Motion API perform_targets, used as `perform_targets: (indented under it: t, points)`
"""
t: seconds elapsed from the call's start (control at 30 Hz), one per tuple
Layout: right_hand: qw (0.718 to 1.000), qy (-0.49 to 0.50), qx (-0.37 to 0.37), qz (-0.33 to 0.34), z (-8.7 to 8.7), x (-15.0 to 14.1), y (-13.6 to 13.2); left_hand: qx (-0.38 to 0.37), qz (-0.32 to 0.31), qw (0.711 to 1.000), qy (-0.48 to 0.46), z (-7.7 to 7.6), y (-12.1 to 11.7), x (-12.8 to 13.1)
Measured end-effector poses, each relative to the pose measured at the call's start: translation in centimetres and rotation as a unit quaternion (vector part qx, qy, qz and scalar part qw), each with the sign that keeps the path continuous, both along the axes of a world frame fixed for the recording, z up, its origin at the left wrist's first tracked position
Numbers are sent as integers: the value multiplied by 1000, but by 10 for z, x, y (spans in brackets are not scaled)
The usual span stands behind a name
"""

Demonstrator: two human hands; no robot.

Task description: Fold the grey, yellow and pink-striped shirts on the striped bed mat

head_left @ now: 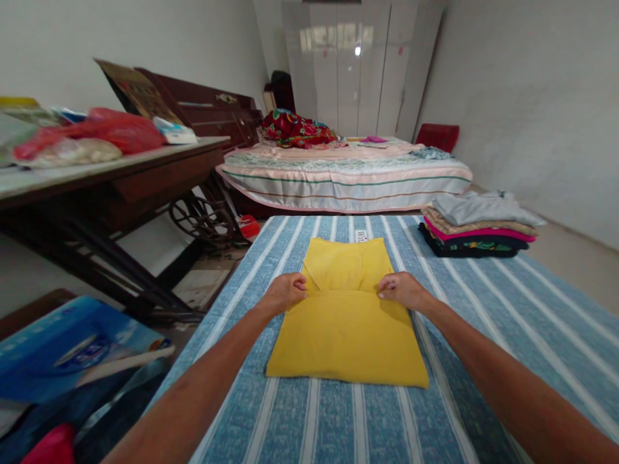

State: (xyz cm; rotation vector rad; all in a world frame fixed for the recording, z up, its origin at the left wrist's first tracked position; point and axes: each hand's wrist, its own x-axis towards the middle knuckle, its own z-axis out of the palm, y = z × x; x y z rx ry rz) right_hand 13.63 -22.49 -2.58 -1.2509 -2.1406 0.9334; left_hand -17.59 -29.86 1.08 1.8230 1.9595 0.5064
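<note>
The surface in my head view was a blue cloth with white stripes (232, 412), spread flat in a room with pale walls. Beyond its far edge stood a bed with a pale striped sheet (348, 183), and behind that a glossy white wardrobe (348, 71). A dark wooden table with a light top (169, 154) stood beyond the left edge, bearing a red plastic bag (120, 131).

Counted, I saw one folded yellow cloth garment (348, 335), one stack of folded clothes (476, 225) in several colours, one bed, one wardrobe, one table and two hands. The yellow garment lay near the middle of the striped cloth, its narrower part toward the far edge; the stack lay by the far right corner.

The left hand (286, 292) was nearly closed, its fingers pinching the garment's left side at a crosswise fold. The right hand (401, 290), likewise nearly closed, pinched the right side of that fold.
</note>
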Motion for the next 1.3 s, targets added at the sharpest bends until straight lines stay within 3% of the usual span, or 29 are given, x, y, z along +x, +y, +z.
perform_targets:
  t: [0.2,0.3,0.43,0.53,0.6,0.7,0.87,1.13,1.3]
  points:
    - [990,7,88,-108,8,25,-6,69,25,993,91,6,-19,-7]
    - [983,3,127,-129,12,46,-40,100,-38,985,136,7,-49,-11]
    - [966,-77,246,17,5,65,-121,138,-137,964,181,1,-104,-12]
    - [906,-156,380,106,-6,68,-170,145,-190,949,204,-3,-142,-9]
    - [866,-191,445,123,-14,63,-186,139,-224,940,215,-4,-159,-7]
    - [833,-217,499,101,-23,51,-190,112,-247,936,225,-2,-173,-1]
    - [846,-230,481,0,-31,30,-183,56,-229,938,254,-2,-171,11]
    - [840,-237,489,-6,-34,28,-176,34,-179,925,333,0,-160,39]
    - [850,-238,469,-9,-28,24,-178,55,-168,922,345,-7,-154,40]
